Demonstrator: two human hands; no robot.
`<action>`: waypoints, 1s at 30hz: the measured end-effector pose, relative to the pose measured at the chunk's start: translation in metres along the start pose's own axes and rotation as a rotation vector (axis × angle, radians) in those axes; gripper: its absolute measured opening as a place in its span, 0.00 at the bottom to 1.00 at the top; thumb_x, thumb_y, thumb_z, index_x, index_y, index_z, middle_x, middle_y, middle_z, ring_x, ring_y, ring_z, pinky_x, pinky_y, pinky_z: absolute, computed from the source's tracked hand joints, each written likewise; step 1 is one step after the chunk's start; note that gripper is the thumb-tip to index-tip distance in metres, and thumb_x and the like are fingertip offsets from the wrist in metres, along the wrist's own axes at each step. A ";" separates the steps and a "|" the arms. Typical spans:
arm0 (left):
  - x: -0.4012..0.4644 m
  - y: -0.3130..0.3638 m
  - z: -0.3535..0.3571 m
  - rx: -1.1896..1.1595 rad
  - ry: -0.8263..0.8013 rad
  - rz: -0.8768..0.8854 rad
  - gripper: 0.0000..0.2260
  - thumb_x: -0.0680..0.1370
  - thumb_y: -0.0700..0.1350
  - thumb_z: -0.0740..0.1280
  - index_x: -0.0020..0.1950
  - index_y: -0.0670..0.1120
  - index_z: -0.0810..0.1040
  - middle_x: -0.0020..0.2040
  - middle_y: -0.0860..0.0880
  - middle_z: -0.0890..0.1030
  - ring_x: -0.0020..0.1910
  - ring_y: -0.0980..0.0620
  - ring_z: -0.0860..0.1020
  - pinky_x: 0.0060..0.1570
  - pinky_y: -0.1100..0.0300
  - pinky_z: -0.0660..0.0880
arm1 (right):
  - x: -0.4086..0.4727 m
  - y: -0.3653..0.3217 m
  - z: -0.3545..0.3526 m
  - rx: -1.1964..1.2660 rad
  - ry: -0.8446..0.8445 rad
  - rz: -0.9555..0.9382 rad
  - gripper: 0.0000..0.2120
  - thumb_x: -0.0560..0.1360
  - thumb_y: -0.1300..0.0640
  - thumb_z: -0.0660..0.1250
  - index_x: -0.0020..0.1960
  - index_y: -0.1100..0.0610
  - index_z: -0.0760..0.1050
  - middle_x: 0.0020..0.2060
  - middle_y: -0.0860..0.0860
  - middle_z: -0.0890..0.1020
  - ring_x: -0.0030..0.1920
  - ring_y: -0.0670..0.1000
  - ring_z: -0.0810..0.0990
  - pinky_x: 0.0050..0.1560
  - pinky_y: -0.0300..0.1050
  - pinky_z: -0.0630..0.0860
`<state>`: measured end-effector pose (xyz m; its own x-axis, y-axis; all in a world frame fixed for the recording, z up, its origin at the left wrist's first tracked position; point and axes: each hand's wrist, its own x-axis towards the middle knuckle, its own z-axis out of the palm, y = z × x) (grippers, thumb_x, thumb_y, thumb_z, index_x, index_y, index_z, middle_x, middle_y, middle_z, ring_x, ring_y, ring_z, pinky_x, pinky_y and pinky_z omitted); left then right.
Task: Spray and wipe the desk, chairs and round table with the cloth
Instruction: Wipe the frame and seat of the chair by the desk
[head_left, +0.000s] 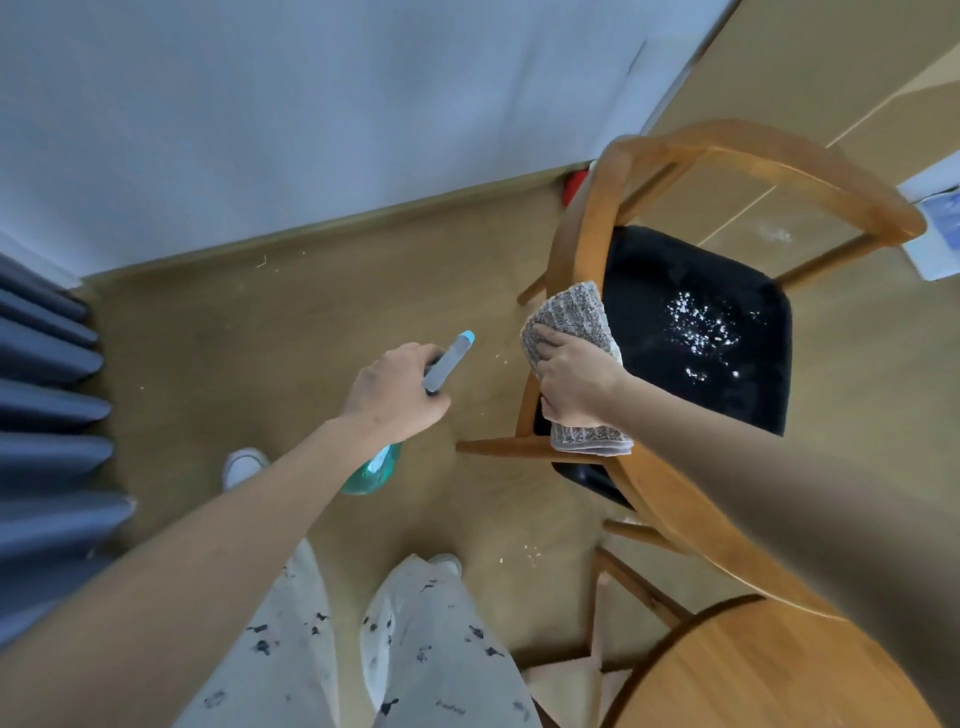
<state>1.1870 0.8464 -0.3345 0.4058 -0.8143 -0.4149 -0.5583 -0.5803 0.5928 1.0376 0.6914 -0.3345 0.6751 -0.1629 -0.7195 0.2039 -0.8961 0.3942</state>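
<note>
A wooden chair (810, 171) with a curved back rail and a black seat (727, 395) stands at the right. White spray droplets (701, 327) speckle the seat. My right hand (576, 379) presses a grey folded cloth (571, 317) against the chair's left rail at the seat edge, fingers curled over the cloth. My left hand (400, 389) grips a teal spray bottle (374, 467) by its grey trigger head (449, 358), held over the floor left of the chair. The round wooden table (779, 670) shows at the bottom right.
A white wall and skirting run along the back. Blue-grey curtain folds (47, 415) hang at the left. My legs in pale patterned trousers (415, 649) and white shoes stand on the tan floor. A red object (575, 184) sits behind the chair.
</note>
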 end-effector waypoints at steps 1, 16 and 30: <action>-0.004 0.002 0.002 0.006 0.000 0.001 0.13 0.74 0.41 0.65 0.58 0.52 0.77 0.50 0.53 0.77 0.49 0.47 0.76 0.48 0.55 0.73 | -0.004 -0.005 0.003 0.009 0.007 -0.014 0.25 0.81 0.48 0.48 0.66 0.61 0.73 0.70 0.57 0.70 0.75 0.57 0.57 0.76 0.53 0.38; -0.045 0.020 0.034 0.082 -0.138 0.089 0.14 0.74 0.42 0.64 0.58 0.52 0.76 0.53 0.53 0.78 0.49 0.49 0.77 0.49 0.55 0.74 | -0.066 -0.059 0.082 0.090 0.419 0.002 0.16 0.76 0.44 0.61 0.47 0.51 0.85 0.60 0.51 0.80 0.68 0.55 0.71 0.75 0.56 0.45; -0.079 0.032 0.062 0.210 -0.205 0.235 0.13 0.76 0.45 0.65 0.60 0.51 0.75 0.51 0.53 0.77 0.47 0.51 0.76 0.47 0.59 0.73 | -0.141 -0.110 0.147 0.081 0.480 0.093 0.15 0.68 0.53 0.74 0.54 0.50 0.82 0.73 0.50 0.67 0.76 0.52 0.52 0.74 0.58 0.46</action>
<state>1.0923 0.8918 -0.3258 0.1075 -0.8980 -0.4267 -0.7636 -0.3494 0.5430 0.8156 0.7524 -0.3603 0.9420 -0.0523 -0.3314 0.0843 -0.9192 0.3846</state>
